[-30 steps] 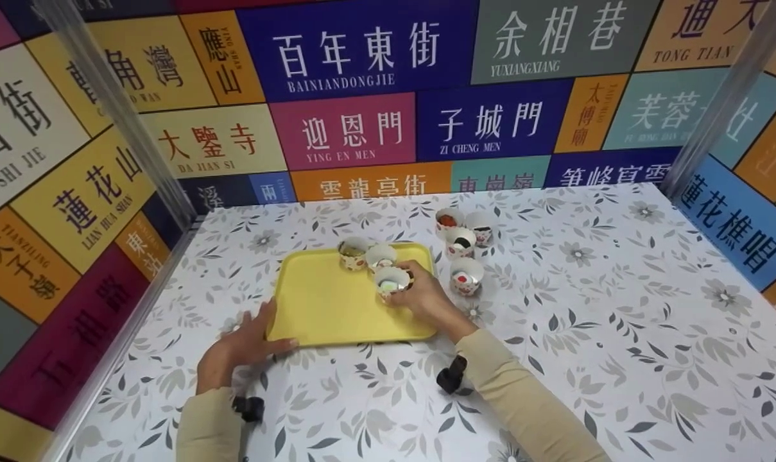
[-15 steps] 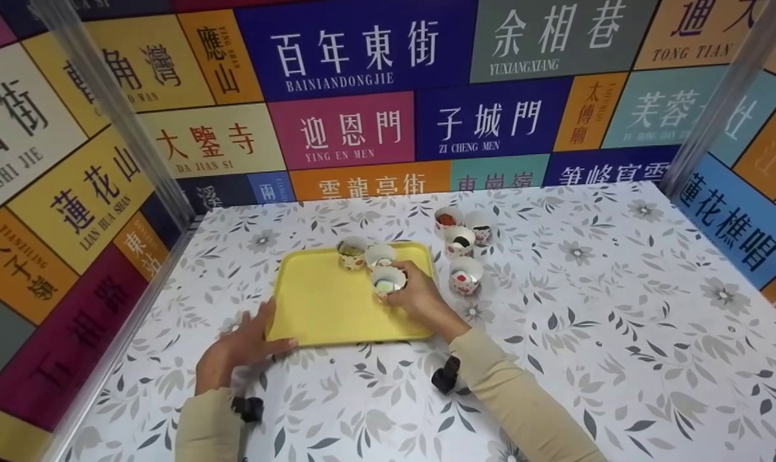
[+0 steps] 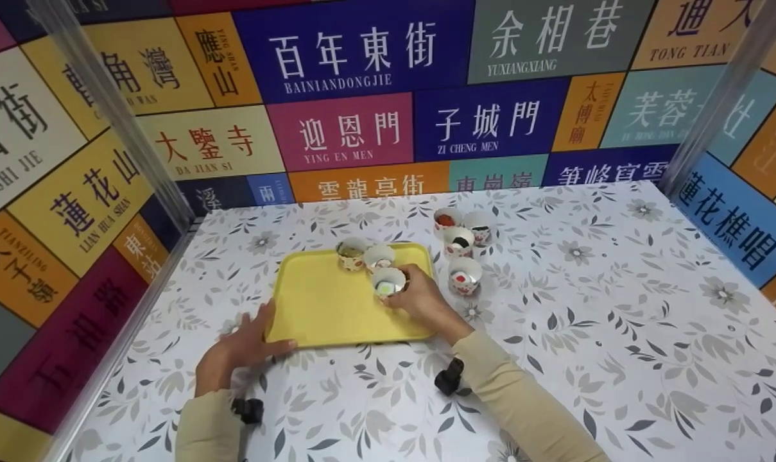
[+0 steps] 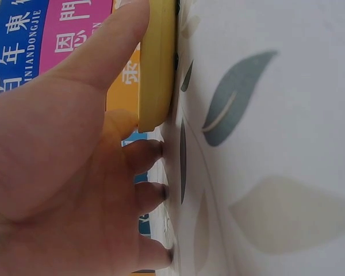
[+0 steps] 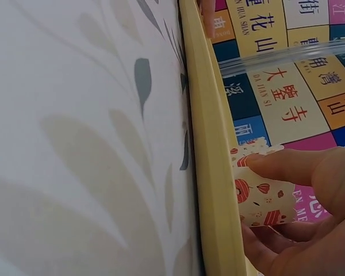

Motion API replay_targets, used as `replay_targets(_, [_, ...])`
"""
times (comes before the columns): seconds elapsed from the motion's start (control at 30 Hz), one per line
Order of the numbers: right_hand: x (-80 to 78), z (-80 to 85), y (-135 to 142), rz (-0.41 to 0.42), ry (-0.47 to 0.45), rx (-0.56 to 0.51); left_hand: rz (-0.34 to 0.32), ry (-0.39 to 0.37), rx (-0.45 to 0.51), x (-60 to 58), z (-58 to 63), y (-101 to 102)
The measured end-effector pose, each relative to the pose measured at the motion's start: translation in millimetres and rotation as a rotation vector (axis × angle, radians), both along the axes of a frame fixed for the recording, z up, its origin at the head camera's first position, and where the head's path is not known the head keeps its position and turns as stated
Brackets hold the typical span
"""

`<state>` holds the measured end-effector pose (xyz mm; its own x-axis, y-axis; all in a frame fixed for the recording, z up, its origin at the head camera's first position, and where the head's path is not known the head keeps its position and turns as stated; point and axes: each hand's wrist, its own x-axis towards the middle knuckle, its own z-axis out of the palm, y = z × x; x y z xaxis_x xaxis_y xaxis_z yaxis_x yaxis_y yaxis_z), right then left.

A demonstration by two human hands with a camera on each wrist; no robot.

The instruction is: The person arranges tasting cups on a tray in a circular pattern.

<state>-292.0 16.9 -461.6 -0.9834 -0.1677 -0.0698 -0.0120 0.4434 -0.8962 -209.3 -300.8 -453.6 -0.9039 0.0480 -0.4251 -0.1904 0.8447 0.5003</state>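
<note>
My right hand (image 3: 423, 296) grips a white paper baking cup (image 3: 388, 282) with a red print, thumb on the near side and fingers beneath and behind. That cup, holding something pale green, sits over the right half of a yellow tray (image 3: 336, 308); whether its base touches the tray cannot be told. In the right wrist view the cup (image 5: 267, 195) shows its cake-like pattern between thumb and fingers. Two more printed cups, one (image 3: 351, 255) and another (image 3: 379, 258), stand at the tray's back edge. My left hand (image 3: 243, 340) touches the tray's front left corner, fingers spread, thumb along the rim.
Right of the tray, several similar cups stand on the table: one with red contents (image 3: 447, 220), one with dark contents (image 3: 459, 242), one with a red piece (image 3: 465, 277). A leaf-patterned cloth (image 3: 586, 308) covers the table. Sign-covered panels (image 3: 349, 131) rise behind.
The right hand and its cup have shifted very slightly left on the tray. The left hand stays at the tray corner, and the other cups stand as before.
</note>
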Motion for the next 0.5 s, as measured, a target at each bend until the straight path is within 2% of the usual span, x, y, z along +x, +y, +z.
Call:
replay_targets(0.17, [2.4,4.8,6,0.003,-0.031,-0.037,0.020,-0.015,0.013,0.6,0.0,1])
replay_targets(0.3, [5.2,13.3,12,-0.005,-0.034,-0.021,0.025,-0.022,0.018,-0.3,-1.1,1])
replay_targets(0.5, [13.9,27.1,28,-0.005,0.077,0.086,0.024,-0.024,0.022,-1.5,-2.6,-1])
